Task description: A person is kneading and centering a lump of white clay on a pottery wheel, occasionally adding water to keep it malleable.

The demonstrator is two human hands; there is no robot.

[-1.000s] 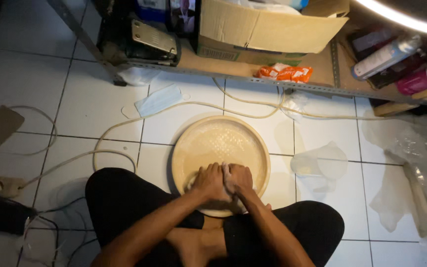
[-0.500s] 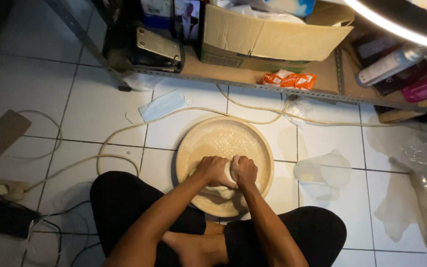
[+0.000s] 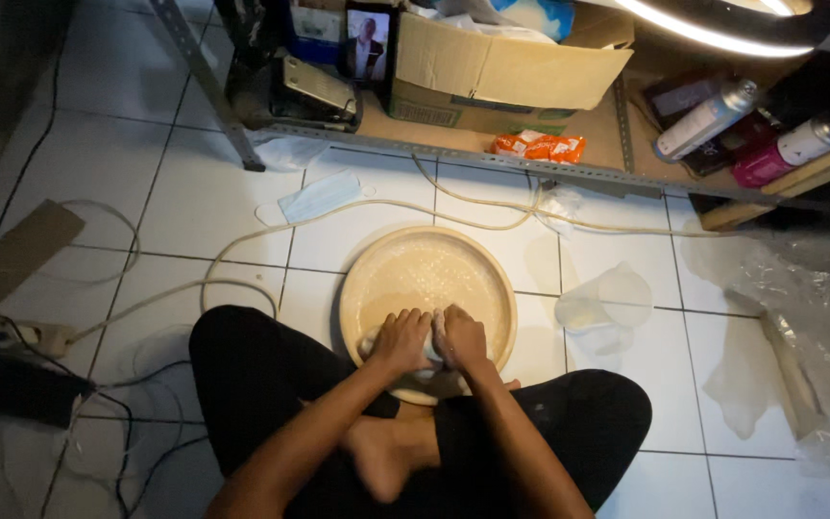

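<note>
Both hands (image 3: 431, 340) stay pressed on dough (image 3: 427, 354) in basin (image 3: 492, 279).

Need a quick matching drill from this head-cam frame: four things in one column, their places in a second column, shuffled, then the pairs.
Things:
1. round tan basin
2. face mask
3. orange packet
4. pale lump

Places:
A. on the low shelf, below the cardboard box
B. between the left hand and right hand, inside the basin
C. flat on the white tiles, up and left of the basin
D. on the floor in front of the crossed legs

Pairs: 1-D, 2-C, 3-A, 4-B
</note>
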